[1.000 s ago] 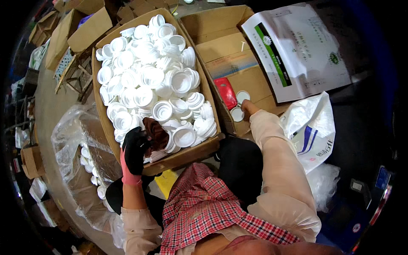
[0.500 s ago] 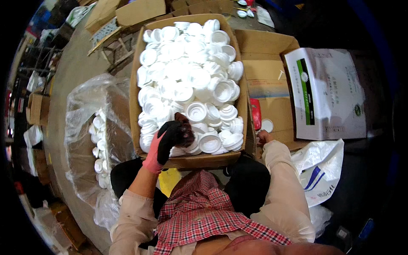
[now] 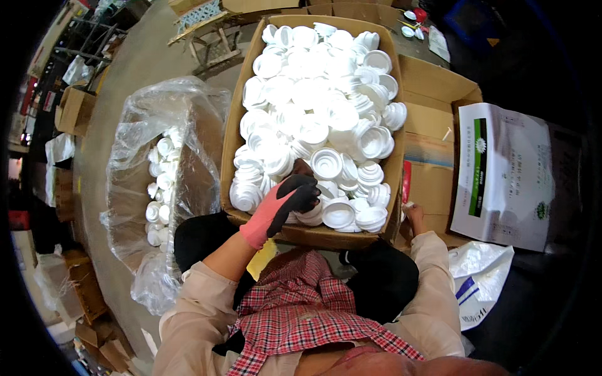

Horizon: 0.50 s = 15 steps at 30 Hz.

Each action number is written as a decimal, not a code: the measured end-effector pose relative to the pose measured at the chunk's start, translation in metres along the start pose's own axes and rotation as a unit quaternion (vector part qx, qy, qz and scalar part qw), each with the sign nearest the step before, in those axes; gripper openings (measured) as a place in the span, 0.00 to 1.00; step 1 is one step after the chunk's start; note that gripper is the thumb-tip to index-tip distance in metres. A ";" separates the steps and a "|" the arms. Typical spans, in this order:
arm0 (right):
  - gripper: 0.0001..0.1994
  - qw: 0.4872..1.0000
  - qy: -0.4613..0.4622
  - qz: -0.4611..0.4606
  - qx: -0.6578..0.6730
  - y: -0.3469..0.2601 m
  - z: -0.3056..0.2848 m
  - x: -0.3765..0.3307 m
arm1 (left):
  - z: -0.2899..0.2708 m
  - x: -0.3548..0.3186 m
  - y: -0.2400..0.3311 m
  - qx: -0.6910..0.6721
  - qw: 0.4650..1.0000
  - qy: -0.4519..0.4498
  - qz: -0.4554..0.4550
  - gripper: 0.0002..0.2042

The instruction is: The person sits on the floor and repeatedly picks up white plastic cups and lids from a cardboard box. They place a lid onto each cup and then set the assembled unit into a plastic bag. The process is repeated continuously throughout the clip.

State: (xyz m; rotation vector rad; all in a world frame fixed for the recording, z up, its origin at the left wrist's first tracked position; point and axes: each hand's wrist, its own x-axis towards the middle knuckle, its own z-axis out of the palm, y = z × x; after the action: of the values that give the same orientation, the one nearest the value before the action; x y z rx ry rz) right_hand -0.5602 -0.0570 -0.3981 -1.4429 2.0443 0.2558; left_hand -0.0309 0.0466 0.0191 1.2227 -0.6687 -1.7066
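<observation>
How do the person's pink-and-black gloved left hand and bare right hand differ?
Covering: left hand wears a pink-and-black glove; right hand is bare.
Place: left hand is over round white plastic lids; right hand is at the open brown cardboard box on the right.
Shared: both arms have beige sleeves.

two hands (image 3: 283, 203) (image 3: 415, 217), one glove (image 3: 268, 214), dozens of lids (image 3: 338, 215)
</observation>
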 end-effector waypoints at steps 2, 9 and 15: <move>0.15 0.983 0.038 0.059 0.173 0.001 -0.039 -0.018 | 0.003 -0.002 0.001 -0.011 0.999 -0.021 0.026 0.17; 0.11 0.887 0.263 -0.231 0.300 -0.163 -0.227 -0.190 | 0.009 -0.012 -0.004 0.133 0.984 -0.033 0.112 0.25; 0.13 0.873 0.187 -0.405 0.200 -0.326 -0.269 -0.356 | 0.046 -0.042 0.028 0.384 0.852 -0.019 0.355 0.53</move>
State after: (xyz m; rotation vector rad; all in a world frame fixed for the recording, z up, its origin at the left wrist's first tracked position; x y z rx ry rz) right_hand -0.2885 -0.0338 0.0829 -2.0063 1.4289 -0.7995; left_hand -0.0600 0.0679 0.0770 1.2092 -1.6930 -0.8299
